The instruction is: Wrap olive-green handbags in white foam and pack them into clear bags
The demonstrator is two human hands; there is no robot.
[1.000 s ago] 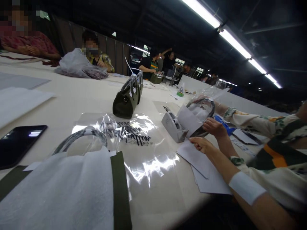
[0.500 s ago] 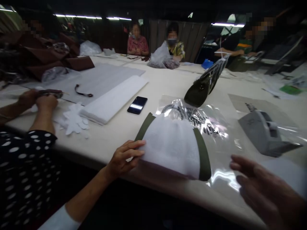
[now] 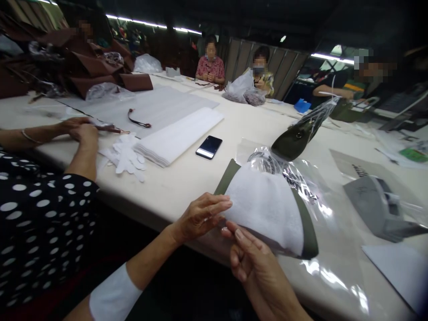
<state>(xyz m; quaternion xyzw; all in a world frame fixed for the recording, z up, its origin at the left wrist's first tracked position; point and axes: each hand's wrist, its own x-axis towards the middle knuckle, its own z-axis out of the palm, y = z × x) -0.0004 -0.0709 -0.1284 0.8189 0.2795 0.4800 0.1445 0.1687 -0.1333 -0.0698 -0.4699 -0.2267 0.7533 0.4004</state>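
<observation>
In front of me an olive-green bag (image 3: 310,232) lies on a clear plastic bag, most of its front covered by a white sheet (image 3: 264,205). My left hand (image 3: 202,218) rests at the near left edge of the sheet, its fingers stretched out. Just below it my right hand (image 3: 259,258) reaches in, thumb and fingertips pinched close to the left fingertips. Whatever the pinch holds, if anything, is too small to make out. Dark lettering shows on the clear plastic bag (image 3: 337,249) beneath.
A grey tape dispenser (image 3: 371,207) stands at right, near white paper (image 3: 397,267). Beyond are a phone (image 3: 209,147), a stack of white sheets (image 3: 180,136) and another green bag part (image 3: 290,140). On the left, a co-worker's hands (image 3: 82,129) work beside white gloves (image 3: 127,154).
My right hand has come from the right, beside the tape dispenser, across to my left fingertips, and its fingers have closed into a pinch. My left hand stays at the sheet's edge. The view has shifted left.
</observation>
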